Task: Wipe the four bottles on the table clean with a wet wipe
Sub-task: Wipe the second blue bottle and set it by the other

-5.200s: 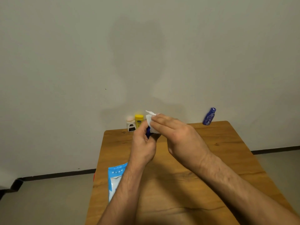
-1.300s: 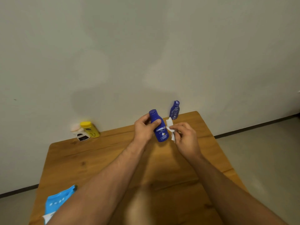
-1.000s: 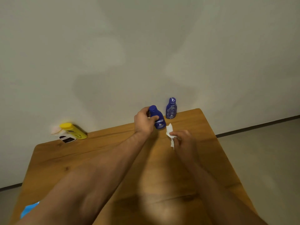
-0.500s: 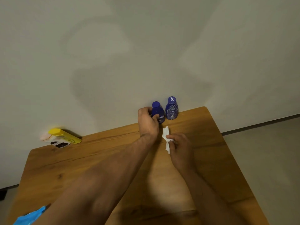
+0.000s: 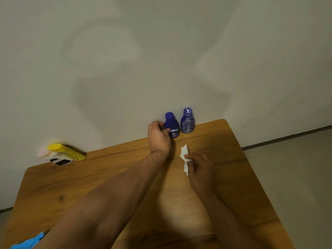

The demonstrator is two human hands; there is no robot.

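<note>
At the lower left corner a blue pack (image 5: 27, 241) just shows on the table (image 5: 242, 186). Right of centre, the right hand (image 5: 199, 166) pinches the white wipe (image 5: 185, 159), closed on it above the wood. Farther, the left hand (image 5: 159, 135) grips the blue bottle (image 5: 172, 125), standing just beside the second blue bottle (image 5: 187, 121) at the wall. At far left stand the yellow bottle (image 5: 66, 151) and the white bottle (image 5: 57, 159). To set it down well, I think the fingers should open only when the base is flat.
</note>
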